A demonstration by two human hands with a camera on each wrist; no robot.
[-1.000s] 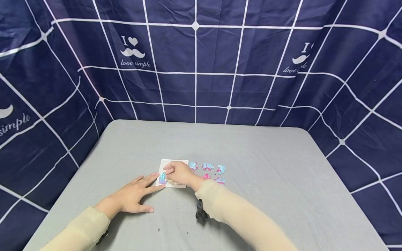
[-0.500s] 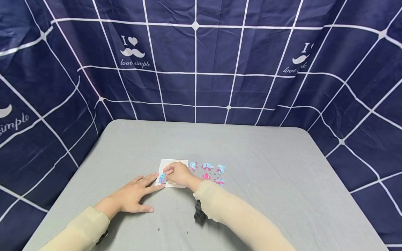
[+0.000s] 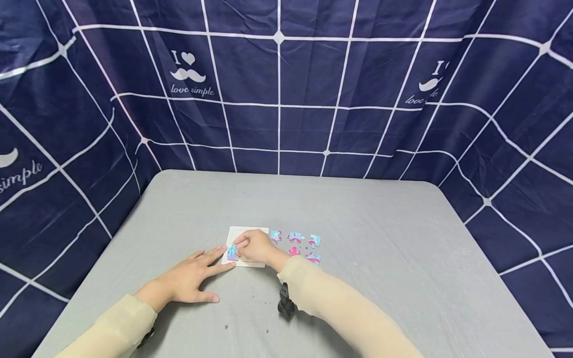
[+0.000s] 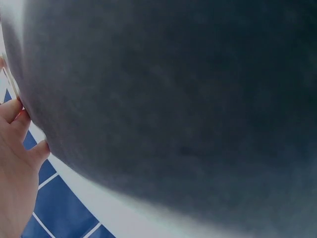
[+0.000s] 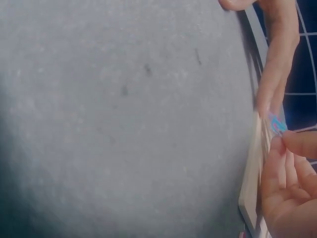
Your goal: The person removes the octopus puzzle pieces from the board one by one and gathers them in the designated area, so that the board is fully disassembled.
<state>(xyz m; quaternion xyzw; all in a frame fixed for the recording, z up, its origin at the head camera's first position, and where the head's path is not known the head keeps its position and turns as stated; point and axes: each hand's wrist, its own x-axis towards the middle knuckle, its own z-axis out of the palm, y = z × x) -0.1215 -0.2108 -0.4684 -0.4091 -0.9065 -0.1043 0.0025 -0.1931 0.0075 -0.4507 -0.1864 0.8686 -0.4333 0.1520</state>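
Note:
A pale puzzle tray [image 3: 248, 228] lies on the grey table, partly hidden by my right hand [image 3: 257, 247]. That hand pinches a blue and purple jigsaw piece [image 3: 232, 252] between thumb and finger over the tray's lower left corner. The right wrist view shows the piece [image 5: 277, 125] tilted at the fingertips, close above the tray's wooden edge [image 5: 250, 188]. My left hand [image 3: 190, 278] lies spread on the table, with straight fingers touching the tray's left side. In the left wrist view only part of this hand [image 4: 17, 163] shows at the edge.
Right of the tray lie several loose pieces, among them a blue and pink one [image 3: 295, 237], a mostly pink one [image 3: 294, 251] and another blue and pink one [image 3: 313, 258]. Small dark specks dot the table [image 3: 358, 219]. A dark blue gridded curtain [image 3: 304, 124] surrounds it.
The blue and purple piece shifts slightly and tilts in my right fingers, with its near edge now more raised. My left hand and the loose pieces stay where they were.

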